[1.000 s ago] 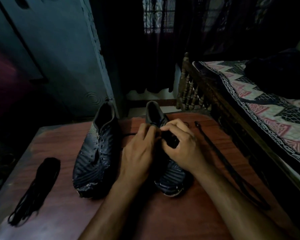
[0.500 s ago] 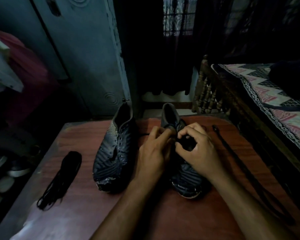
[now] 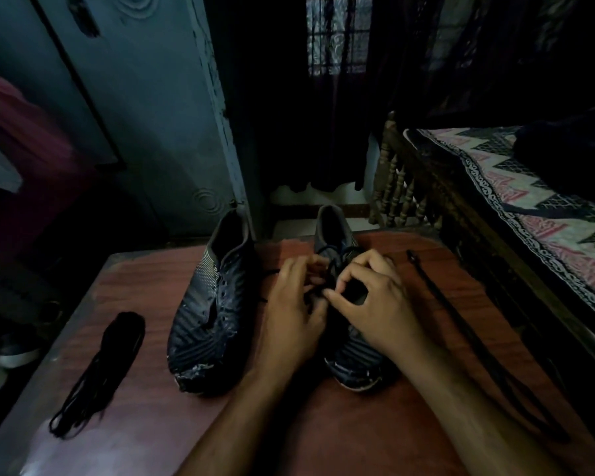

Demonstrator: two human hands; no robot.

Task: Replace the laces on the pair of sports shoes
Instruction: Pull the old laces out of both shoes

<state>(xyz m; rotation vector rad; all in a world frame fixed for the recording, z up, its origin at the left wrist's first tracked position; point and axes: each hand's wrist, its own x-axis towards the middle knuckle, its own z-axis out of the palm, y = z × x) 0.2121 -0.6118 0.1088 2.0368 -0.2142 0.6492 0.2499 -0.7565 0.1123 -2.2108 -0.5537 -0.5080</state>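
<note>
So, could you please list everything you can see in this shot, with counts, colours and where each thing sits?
sports shoes: 2, dark blue-black, on the table, toes toward the camera; left shoe unlaced, right shoe under the hands
lace in the right shoe: 1, dark, at the top eyelets
bundled laces: 1 bundle, black, table's left side
loose lace: 1, black, stretched out along the table's right side
table: 1, reddish-brown
bed: 1, wooden rail, pink and black patterned cover, right
door: 1, grey-blue, behind the table
window: 1, barred, top centre
left hand: 1, pinching the lace
right hand: 1, pinching the lace
</note>
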